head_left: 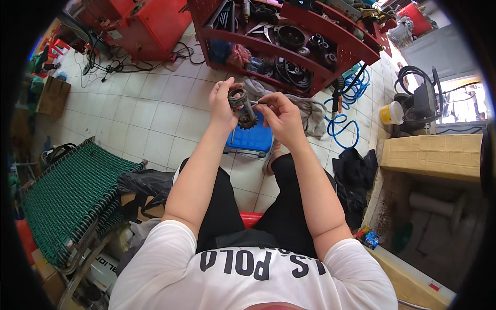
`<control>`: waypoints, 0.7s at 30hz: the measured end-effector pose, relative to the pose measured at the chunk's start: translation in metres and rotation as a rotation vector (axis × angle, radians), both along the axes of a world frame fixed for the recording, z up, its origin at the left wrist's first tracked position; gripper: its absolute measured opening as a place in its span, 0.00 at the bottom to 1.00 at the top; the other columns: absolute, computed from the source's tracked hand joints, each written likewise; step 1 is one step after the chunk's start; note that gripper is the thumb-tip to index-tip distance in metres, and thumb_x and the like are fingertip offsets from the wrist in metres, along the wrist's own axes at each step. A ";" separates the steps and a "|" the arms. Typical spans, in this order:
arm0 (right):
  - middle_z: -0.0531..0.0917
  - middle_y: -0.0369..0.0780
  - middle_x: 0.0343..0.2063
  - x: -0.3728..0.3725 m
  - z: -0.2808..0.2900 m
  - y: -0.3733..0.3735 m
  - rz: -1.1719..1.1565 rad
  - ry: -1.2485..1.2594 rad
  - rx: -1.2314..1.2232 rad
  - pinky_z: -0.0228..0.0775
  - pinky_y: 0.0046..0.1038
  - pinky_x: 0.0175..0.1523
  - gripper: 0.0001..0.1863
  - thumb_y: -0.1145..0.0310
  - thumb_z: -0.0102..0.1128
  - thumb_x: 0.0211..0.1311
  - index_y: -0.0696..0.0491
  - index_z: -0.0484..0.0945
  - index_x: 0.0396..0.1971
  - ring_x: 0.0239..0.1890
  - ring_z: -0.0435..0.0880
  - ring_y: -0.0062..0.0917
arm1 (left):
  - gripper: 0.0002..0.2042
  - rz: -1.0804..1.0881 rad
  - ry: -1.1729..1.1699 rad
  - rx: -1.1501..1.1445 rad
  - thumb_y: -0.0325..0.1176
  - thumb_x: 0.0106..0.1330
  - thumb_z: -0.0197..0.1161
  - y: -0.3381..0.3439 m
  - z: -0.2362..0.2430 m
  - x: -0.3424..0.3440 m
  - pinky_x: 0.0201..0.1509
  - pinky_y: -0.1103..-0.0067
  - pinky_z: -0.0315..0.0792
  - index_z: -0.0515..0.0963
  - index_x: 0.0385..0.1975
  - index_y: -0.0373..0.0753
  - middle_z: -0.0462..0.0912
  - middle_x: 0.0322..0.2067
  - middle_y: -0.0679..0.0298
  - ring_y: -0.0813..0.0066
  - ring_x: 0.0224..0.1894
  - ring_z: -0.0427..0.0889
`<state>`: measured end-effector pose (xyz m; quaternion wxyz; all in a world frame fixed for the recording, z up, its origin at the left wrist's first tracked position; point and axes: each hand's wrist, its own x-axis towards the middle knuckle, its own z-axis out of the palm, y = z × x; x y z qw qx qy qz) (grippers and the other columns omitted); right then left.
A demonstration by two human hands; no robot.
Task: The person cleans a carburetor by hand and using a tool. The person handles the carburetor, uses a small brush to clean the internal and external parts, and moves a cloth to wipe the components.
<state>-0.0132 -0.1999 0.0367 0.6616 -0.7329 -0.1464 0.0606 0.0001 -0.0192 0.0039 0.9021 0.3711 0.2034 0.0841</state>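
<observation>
My left hand (222, 106) is wrapped round a dark, greasy metal machine part (239, 98) with a ring-shaped upper end. A small toothed gear (248, 122) shows at its lower end. Thumb and fingertips of my right hand (283, 118) are pinched together right beside the part. A short, thin, light-coloured piece seems to stick out of that pinch toward the part, too small to name. Both hands are held up above a blue plastic step stool (250, 139) on the floor.
Ahead stands a red tool rack (289, 57) with wheels, tools and rags. A grey cloth (310, 113) and coiled blue hose (343, 129) lie to its right. Green woven seat (77, 196) at left; cardboard-covered ledge (431, 157) at right. Cables (121, 66) trail by a red machine (150, 31).
</observation>
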 end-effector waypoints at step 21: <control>0.91 0.39 0.33 -0.003 0.014 -0.001 0.110 0.093 -0.181 0.72 0.23 0.31 0.18 0.71 0.69 0.70 0.58 0.77 0.55 0.24 0.80 0.17 | 0.19 -0.057 -0.293 0.255 0.28 0.72 0.67 0.001 0.001 -0.003 0.29 0.86 0.73 0.61 0.26 0.48 0.73 0.27 0.72 0.76 0.42 0.88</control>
